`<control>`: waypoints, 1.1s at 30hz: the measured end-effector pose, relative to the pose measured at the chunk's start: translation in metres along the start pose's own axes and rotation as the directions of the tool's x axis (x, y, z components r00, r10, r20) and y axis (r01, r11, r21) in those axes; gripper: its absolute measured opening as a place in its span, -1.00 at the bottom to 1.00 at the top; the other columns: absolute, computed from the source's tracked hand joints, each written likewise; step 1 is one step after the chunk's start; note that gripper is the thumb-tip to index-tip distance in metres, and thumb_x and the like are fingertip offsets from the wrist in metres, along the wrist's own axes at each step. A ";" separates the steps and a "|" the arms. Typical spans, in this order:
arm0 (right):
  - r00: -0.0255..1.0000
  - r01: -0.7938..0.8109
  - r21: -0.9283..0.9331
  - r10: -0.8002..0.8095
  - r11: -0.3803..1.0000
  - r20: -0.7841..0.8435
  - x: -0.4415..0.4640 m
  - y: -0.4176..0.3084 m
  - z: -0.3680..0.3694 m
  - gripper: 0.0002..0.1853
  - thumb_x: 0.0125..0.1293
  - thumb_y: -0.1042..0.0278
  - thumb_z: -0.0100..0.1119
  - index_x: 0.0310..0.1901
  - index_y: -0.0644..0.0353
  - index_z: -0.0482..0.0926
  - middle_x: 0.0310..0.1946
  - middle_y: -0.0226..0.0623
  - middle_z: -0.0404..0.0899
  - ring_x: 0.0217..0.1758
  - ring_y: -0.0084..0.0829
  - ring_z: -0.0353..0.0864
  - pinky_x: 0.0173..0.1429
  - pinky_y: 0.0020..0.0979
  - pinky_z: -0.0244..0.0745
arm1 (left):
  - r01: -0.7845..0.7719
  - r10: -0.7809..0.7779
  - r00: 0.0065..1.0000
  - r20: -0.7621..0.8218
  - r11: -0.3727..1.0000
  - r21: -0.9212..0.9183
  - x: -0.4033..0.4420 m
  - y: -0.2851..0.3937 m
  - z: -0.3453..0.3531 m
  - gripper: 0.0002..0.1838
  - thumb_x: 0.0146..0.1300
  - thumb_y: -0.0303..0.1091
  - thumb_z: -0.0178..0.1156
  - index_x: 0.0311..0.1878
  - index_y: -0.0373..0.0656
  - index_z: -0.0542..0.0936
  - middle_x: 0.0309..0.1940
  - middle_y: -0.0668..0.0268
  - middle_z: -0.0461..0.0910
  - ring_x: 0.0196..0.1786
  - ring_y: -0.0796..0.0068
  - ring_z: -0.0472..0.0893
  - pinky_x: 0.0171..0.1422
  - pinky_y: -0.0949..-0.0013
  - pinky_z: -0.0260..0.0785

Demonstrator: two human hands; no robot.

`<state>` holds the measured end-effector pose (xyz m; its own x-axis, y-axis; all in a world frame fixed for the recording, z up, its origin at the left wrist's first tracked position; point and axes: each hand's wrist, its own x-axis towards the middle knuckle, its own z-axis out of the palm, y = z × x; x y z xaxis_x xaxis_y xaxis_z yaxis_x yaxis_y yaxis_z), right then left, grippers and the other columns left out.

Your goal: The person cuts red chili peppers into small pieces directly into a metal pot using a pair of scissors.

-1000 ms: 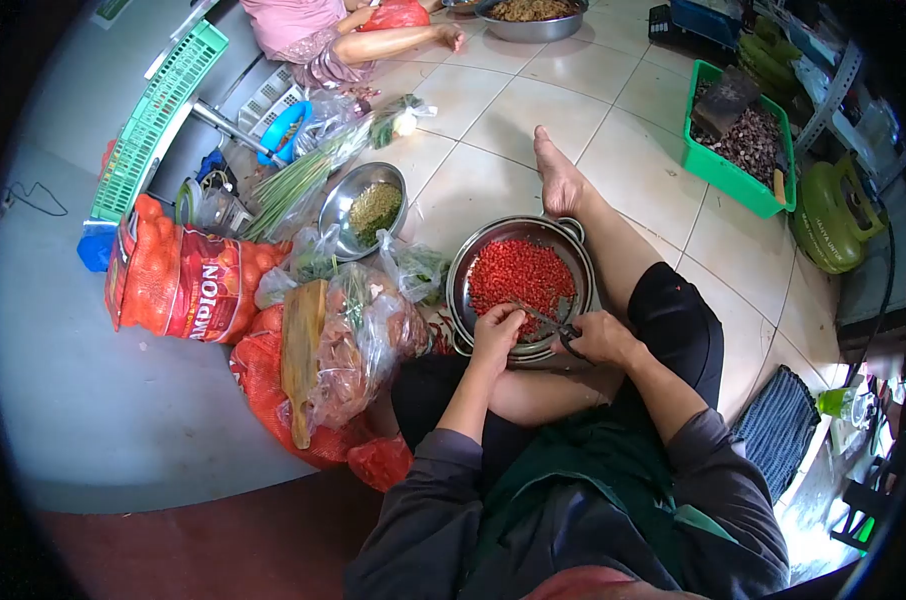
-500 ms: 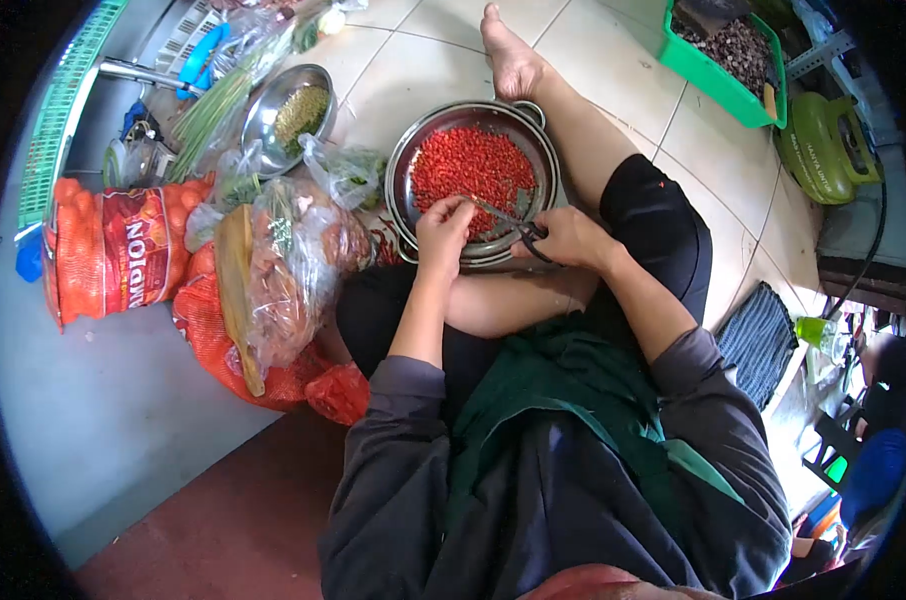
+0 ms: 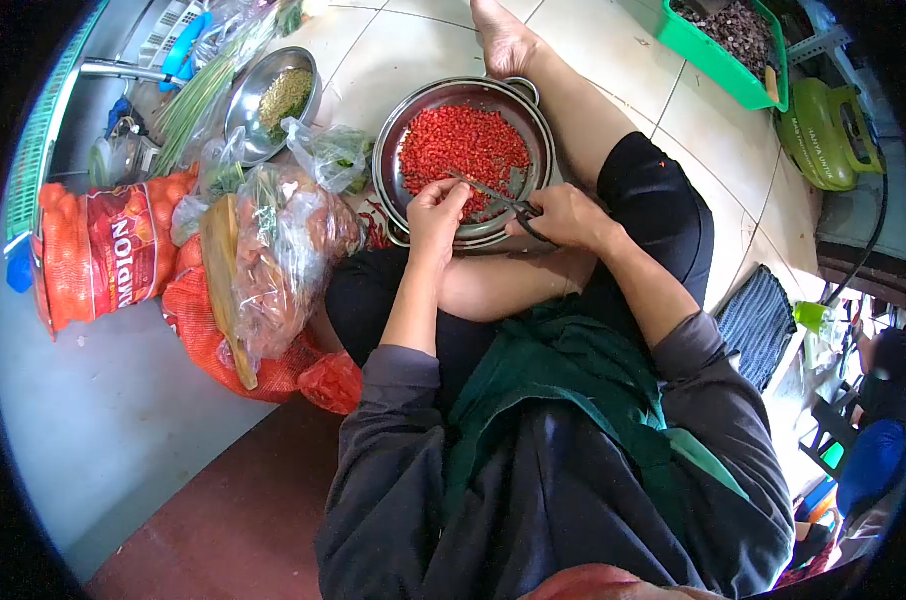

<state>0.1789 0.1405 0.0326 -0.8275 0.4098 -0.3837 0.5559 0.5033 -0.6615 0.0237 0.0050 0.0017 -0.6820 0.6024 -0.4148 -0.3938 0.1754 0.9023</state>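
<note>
A steel pot [image 3: 381,165] with looped handles stands on the floor before my crossed legs. Chopped red chilies [image 3: 463,142] cover much of its bottom. My right hand [image 3: 571,216] is closed round the dark handles of a pair of scissors [image 3: 521,207], whose blades point left over the pot. At the pot's near edge my left hand [image 3: 435,216] is closed in a pinch, its fingertips beside the scissor blades. Whatever lies between those fingertips is too small and hidden to make out.
To the left are a red net sack [image 3: 123,250], a clear plastic bag [image 3: 283,255], a wooden board [image 3: 225,290] and a steel bowl [image 3: 243,110]. A green tray [image 3: 713,65], a green gas cylinder [image 3: 823,140] and a dark mat [image 3: 763,325] lie right. My bare foot [image 3: 503,42] is beyond the pot.
The view has shifted slightly, so everything sits a little higher and further left. The scissor blades now reach up past my left fingertips. Both hands keep their grip.
</note>
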 end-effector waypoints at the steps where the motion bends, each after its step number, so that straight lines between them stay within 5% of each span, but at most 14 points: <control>1: 1.000 0.012 0.023 -0.011 1.000 -0.011 0.001 0.003 0.002 -0.51 -0.01 -0.11 0.31 -0.35 0.26 0.62 -0.53 -0.01 0.56 -0.43 -0.22 0.58 -0.26 -0.27 0.42 | 0.011 -0.011 1.000 -0.002 1.000 -0.010 0.000 0.001 0.000 -0.84 0.11 -0.41 0.25 -0.26 -0.27 0.60 -0.56 0.46 0.51 -0.59 0.77 0.35 -0.57 0.66 0.12; 5: 0.996 -0.070 0.098 0.064 0.993 0.058 -0.002 -0.003 -0.007 -0.41 -0.05 -0.22 0.27 -0.38 0.32 0.61 -0.40 0.09 0.57 -0.21 0.00 0.58 -0.08 -0.15 0.42 | 0.010 -0.012 1.000 -0.023 0.997 -0.077 0.000 0.005 0.000 -0.84 0.12 -0.41 0.25 -0.25 -0.27 0.59 -0.52 0.44 0.54 -0.59 0.77 0.35 -0.58 0.67 0.11; 8: 1.000 -0.009 0.040 0.009 0.999 0.018 -0.004 -0.004 -0.005 -0.48 -0.02 -0.11 0.31 -0.34 0.30 0.61 -0.50 0.02 0.56 -0.39 -0.23 0.60 -0.24 -0.27 0.43 | -0.008 0.005 0.999 -0.033 0.996 -0.092 0.000 0.005 0.000 -0.85 0.12 -0.42 0.25 -0.25 -0.27 0.58 -0.50 0.43 0.55 -0.59 0.77 0.35 -0.59 0.68 0.10; 33: 0.999 0.009 -0.028 -0.008 1.000 0.031 0.000 0.001 -0.001 -0.49 0.00 -0.12 0.29 -0.33 0.28 0.63 -0.51 0.03 0.55 -0.38 -0.13 0.58 -0.23 -0.23 0.43 | -0.040 0.030 0.994 0.101 0.995 0.091 0.002 -0.004 -0.002 -0.89 0.15 -0.42 0.25 -0.27 -0.23 0.59 -0.47 0.40 0.58 -0.57 0.77 0.35 -0.56 0.68 0.11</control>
<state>0.1793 0.1417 0.0331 -0.8342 0.3817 -0.3980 0.5502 0.5278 -0.6471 0.0226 0.0035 -0.0026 -0.6277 0.6833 -0.3731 -0.3088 0.2214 0.9250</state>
